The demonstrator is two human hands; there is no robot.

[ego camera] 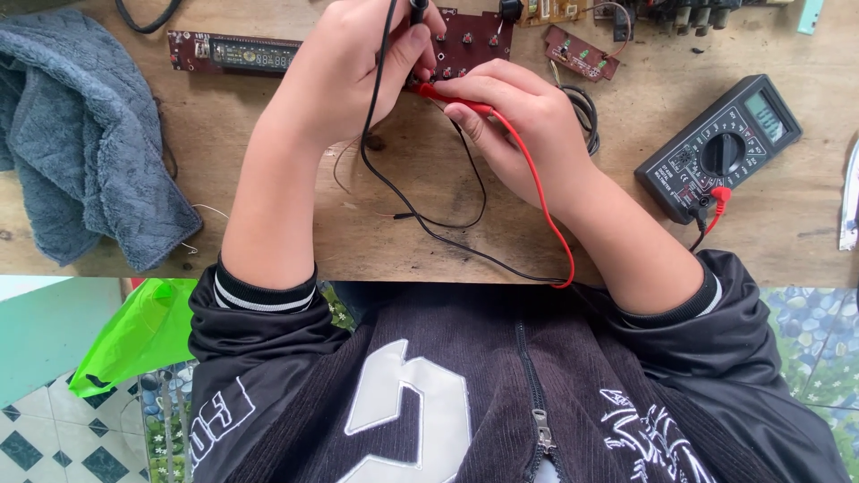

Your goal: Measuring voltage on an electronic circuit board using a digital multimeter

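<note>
My left hand grips a black test probe near its tip, its black lead trailing down over the wooden table. My right hand pinches a red test probe, whose red lead loops to the table's front edge. Both probe tips meet at a dark red circuit board with small buttons, partly hidden by my hands. A black digital multimeter lies to the right with both leads plugged in.
A grey towel lies bunched at the left. A long red board with a display sits at the top left, a small red board and other electronics at the top right. A green plastic bag hangs below the wooden table's edge.
</note>
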